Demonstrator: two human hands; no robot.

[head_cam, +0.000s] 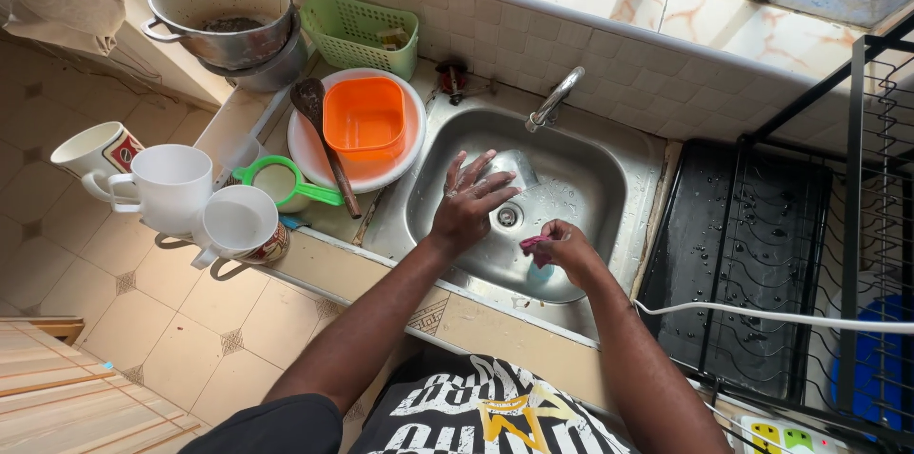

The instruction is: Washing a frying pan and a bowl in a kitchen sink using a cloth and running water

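My left hand (468, 199) is spread flat, fingers apart, over a clear glass or lid-like item (514, 168) inside the steel sink (581, 145), just above the drain (508, 216). My right hand (569, 249) is closed around a small pink-red scrubbing cloth (533, 246) near the sink's front wall. The tap (554, 97) stands at the back of the sink with no visible stream.
Left of the sink lie a white plate (303, 154) with an orange tub (364, 118), a wooden spoon (324, 135) and a green strainer (286, 183). Three white mugs (171, 189), stacked metal pots (224, 11) and a green basket (362, 30) stand nearby. A black dish rack (752, 245) sits right.
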